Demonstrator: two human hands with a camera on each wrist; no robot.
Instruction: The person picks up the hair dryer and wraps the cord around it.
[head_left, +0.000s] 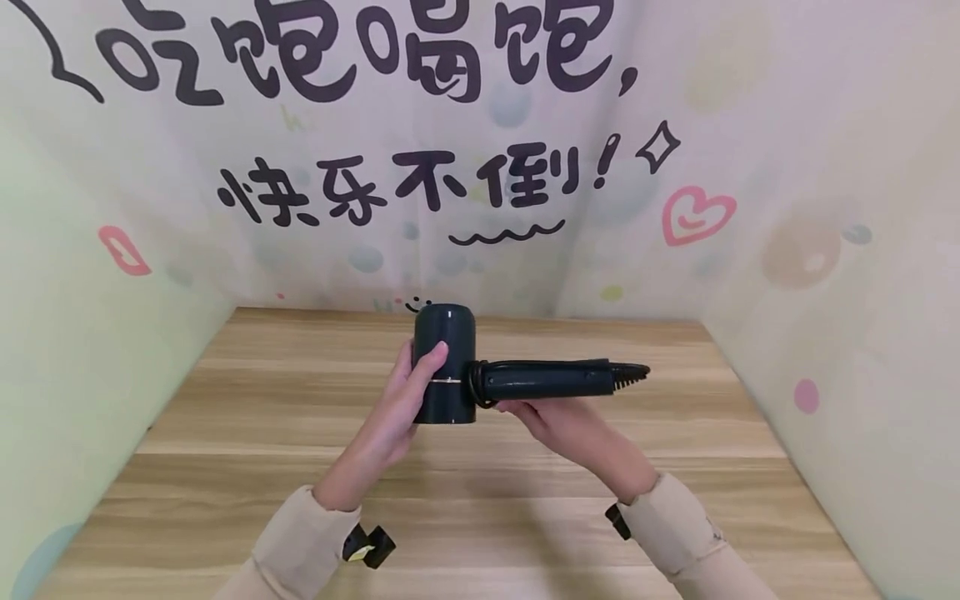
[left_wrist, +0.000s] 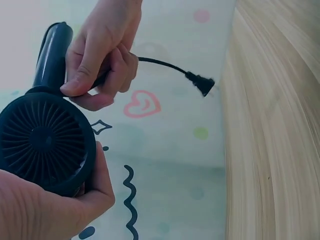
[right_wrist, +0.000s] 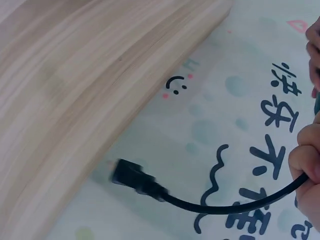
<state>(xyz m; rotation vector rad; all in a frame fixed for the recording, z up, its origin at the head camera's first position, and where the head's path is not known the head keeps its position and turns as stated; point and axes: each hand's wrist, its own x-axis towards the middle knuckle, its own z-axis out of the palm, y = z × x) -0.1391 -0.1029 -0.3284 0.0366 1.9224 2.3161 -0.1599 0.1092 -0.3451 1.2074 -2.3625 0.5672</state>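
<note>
Left hand [head_left: 405,392] clamped round dark hair dryer [head_left: 517,381], right hand [head_left: 562,427] on cord [right_wrist: 225,209]; dryer hides part of desk [head_left: 480,533], far edge

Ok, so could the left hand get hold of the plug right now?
Probably not without letting go: the left hand grips the hair dryer. The plug itself looks uncovered, sticking out on the cord that the right hand holds.

Passing room lies over the tabletop [head_left: 225,467] left of the left grip [head_left: 405,398] and right of the hair dryer [head_left: 453,404]; its hanging plug [left_wrist: 201,83] obstructs the space below, a wall [head_left: 420,267] the far side.
</note>
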